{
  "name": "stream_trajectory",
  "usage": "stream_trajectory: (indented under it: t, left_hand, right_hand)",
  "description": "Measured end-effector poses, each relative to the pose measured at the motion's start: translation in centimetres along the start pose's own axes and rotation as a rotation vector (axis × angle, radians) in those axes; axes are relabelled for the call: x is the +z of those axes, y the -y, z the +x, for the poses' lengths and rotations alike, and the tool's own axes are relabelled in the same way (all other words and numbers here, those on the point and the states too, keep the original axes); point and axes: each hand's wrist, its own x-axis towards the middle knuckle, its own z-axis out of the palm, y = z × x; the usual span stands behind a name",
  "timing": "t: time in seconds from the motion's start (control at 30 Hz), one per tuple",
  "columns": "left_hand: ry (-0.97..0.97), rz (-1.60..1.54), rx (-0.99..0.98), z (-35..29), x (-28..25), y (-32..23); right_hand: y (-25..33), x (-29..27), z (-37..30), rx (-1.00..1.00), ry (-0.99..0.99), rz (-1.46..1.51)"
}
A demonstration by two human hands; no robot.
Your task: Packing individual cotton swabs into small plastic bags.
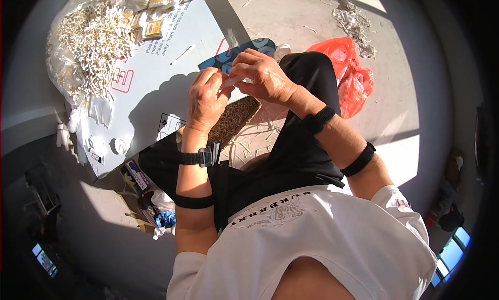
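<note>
My left hand (204, 100) and my right hand (262, 77) meet over the edge of a grey board. Both have their fingers closed in a pinch on a narrow piece of clear plastic (232, 82), stretched between them. The fingers hide much of it, so whether it is a bag cannot be told. On the board to the left, a large clear bag (58, 74) lies open around a heap of cotton swabs (96, 37). One loose swab (183, 54) rests in the sun beyond my left hand. Below my hands, a brown container (253, 109) holds many thin sticks.
Packed swab packets (153, 27) with yellow labels lie at the board's far end. Clear plastic sleeves (100, 111) and a white roll (119, 145) are near its left edge. A red plastic bag (351, 82) sits on the floor at right. Loose swabs (244, 149) litter the floor between my legs.
</note>
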Motion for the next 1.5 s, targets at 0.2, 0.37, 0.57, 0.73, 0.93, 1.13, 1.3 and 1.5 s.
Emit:
stream_trajectory:
  t: [0.2, 0.37, 0.57, 0.73, 0.93, 1.13, 1.3, 1.5]
  left_hand:
    - [0.004, -0.098, -0.052, -0.1, 0.3, 0.4]
    - [0.006, -0.182, -0.101, -0.2, 0.5, 0.9]
    - [0.048, -0.113, -0.038, -0.1, 0.4, 0.3]
    - [0.036, -0.054, -0.027, -0.3, 0.2, -0.1]
    - [0.036, 0.038, 0.044, -0.2, 0.1, 0.2]
    - [0.040, 0.086, 0.114, 0.0, 0.1, 0.3]
    - [0.077, 0.122, 0.133, 0.0, -0.4, 0.0]
    - [0.062, 0.101, 0.118, -0.1, -0.1, 0.6]
  right_hand:
    - [-0.3, 0.2, -0.2, 0.019, -0.006, 0.113]
    - [0.3, 0.0, -0.2, 0.200, 0.050, 0.242]
    - [-0.6, 0.0, -0.1, 0.042, 0.030, 0.225]
    - [-0.2, -0.1, -0.3, 0.073, 0.086, 0.106]
    - [-0.3, -0.2, 0.2, -0.076, 0.094, 0.045]
    - [-0.6, 0.1, 0.5, -0.180, 0.082, 0.002]
    - [-0.8, -0.6, 0.6, -0.212, 0.110, -0.079]
    - [-1.0, -0.3, 1.0, -0.225, 0.146, -0.060]
